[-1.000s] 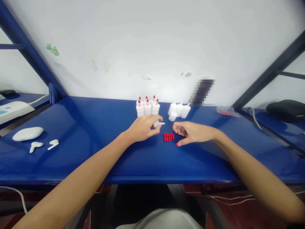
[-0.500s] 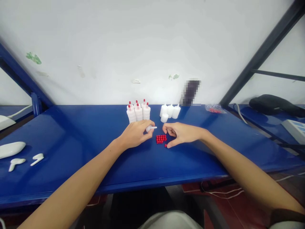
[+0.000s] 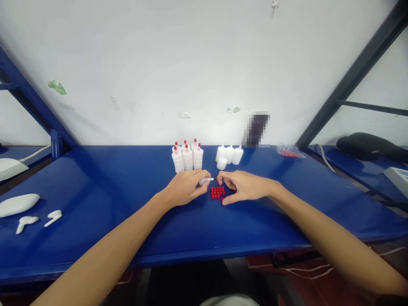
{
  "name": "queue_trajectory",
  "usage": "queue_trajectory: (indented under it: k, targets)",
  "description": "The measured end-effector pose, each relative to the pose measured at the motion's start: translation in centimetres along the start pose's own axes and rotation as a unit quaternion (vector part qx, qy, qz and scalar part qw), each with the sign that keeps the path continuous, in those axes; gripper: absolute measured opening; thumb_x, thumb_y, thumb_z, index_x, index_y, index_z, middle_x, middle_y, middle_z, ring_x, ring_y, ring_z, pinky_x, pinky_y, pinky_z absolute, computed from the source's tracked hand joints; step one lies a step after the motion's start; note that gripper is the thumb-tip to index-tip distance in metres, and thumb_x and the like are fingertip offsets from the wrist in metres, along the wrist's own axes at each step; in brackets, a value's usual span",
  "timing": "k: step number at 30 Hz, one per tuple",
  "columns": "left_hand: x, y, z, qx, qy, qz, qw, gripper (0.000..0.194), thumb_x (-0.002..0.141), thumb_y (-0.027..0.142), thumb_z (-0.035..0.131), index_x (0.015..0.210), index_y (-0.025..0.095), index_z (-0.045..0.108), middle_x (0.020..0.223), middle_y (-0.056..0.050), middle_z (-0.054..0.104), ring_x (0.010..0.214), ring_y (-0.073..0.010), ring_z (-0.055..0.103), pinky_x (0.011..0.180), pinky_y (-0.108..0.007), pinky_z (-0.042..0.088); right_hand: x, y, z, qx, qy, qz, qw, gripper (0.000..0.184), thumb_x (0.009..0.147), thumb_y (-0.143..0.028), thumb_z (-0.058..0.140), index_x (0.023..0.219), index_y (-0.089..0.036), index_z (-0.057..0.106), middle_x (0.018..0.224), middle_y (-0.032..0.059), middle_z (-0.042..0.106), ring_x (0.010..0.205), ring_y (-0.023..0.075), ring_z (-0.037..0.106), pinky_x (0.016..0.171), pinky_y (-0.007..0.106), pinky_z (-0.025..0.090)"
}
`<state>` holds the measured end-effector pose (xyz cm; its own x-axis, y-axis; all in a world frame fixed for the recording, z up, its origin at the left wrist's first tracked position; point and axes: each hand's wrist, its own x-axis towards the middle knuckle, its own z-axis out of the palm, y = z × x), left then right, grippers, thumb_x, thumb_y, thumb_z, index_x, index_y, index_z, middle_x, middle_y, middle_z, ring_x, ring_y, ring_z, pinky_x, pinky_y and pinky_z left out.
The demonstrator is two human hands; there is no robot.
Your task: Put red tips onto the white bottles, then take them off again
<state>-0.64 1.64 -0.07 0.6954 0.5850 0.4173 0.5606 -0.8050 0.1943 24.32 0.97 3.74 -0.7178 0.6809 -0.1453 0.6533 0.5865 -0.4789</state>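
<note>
My left hand [image 3: 188, 187] is closed round a white squeeze bottle [image 3: 205, 180]. Its narrow nozzle points right, and the body is hidden in my fingers. My right hand [image 3: 244, 186] is curved, with thumb and fingers apart and nothing between them. Its thumb tip is right by a loose red cap [image 3: 222, 199]; whether they touch I cannot tell. Just left of that hand, several small red caps [image 3: 217, 192] stand in tight rows. Behind my left hand is a group of white bottles with red tips [image 3: 188, 158]. Uncapped white bottles [image 3: 229, 154] stand behind my right hand.
White earbuds [image 3: 53, 217] and a white case [image 3: 19, 205] lie on the left of the blue table [image 3: 105, 187]. A clear bag with red pieces [image 3: 290, 151] is at the back right. A wall [image 3: 159, 63] rises behind, with frame posts [image 3: 338, 89] at the sides.
The whole view has shifted slightly, so everything sits a little lower. Both hands keep nearly the same pose; my right thumb is slightly nearer the loose red cap.
</note>
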Motion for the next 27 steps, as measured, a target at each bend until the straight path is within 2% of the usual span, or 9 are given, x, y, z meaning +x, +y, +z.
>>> queue_trajectory:
  k: [6,14,18,22,24,27]
  targets:
    - [0.0,0.1,0.0,-0.011,-0.006,-0.008,1.000,0.026,0.098,0.034,0.041,0.112,0.019,0.057,0.099,-0.004,0.069,0.078,-0.0159,0.063,0.070,-0.027,0.045,0.0,0.2,0.0,0.003,0.005,-0.015,1.000,0.053,0.077,-0.061,0.069,0.106,-0.021,0.049,0.066,-0.0072,0.046,0.057,0.0111,0.042,0.056,0.024,0.029]
    - [0.2,1.2,-0.1,-0.007,-0.005,0.014,1.000,0.025,0.097,0.035,0.042,0.109,0.020,0.058,0.091,-0.001,0.068,0.071,-0.0141,0.061,0.062,-0.025,0.039,0.1,0.3,0.0,0.005,0.004,-0.012,1.000,0.050,0.080,-0.058,0.066,0.108,-0.020,0.051,0.067,-0.0054,0.048,0.058,0.0123,0.044,0.056,0.025,0.031]
    - [0.3,1.3,-0.3,-0.050,-0.005,-0.017,0.999,0.030,0.099,0.044,0.042,0.105,0.020,0.058,0.082,0.001,0.069,0.065,-0.0131,0.060,0.058,-0.024,0.037,0.0,0.1,-0.1,-0.001,0.003,-0.012,1.000,0.049,0.082,-0.059,0.064,0.108,-0.020,0.052,0.067,-0.0052,0.048,0.058,0.0124,0.044,0.057,0.025,0.031]
    - [0.3,1.4,-0.6,-0.073,-0.013,-0.044,0.996,0.034,0.097,0.051,0.045,0.110,0.022,0.057,0.075,0.003,0.068,0.059,-0.0127,0.058,0.055,-0.024,0.034,-0.2,0.0,-0.1,-0.013,0.008,-0.012,1.000,0.047,0.083,-0.058,0.064,0.108,-0.020,0.052,0.066,-0.0054,0.048,0.057,0.0122,0.044,0.056,0.025,0.031]
    - [0.3,1.4,-0.6,-0.081,-0.016,-0.052,0.995,0.036,0.096,0.054,0.047,0.112,0.023,0.056,0.075,0.004,0.068,0.059,-0.0125,0.058,0.055,-0.023,0.034,-0.1,-0.1,0.1,-0.016,0.036,-0.018,0.999,0.044,0.085,-0.058,0.061,0.106,-0.020,0.053,0.067,-0.0046,0.049,0.057,0.0123,0.045,0.056,0.025,0.031]
    - [0.3,1.6,-0.6,-0.088,-0.008,-0.051,0.995,0.036,0.095,0.055,0.049,0.110,0.023,0.055,0.076,0.004,0.066,0.061,-0.0119,0.059,0.056,-0.023,0.035,0.1,-0.7,0.8,-0.011,0.139,-0.047,0.989,0.035,0.092,-0.054,0.052,0.098,-0.020,0.055,0.071,-0.0022,0.053,0.060,0.0127,0.046,0.059,0.026,0.033]
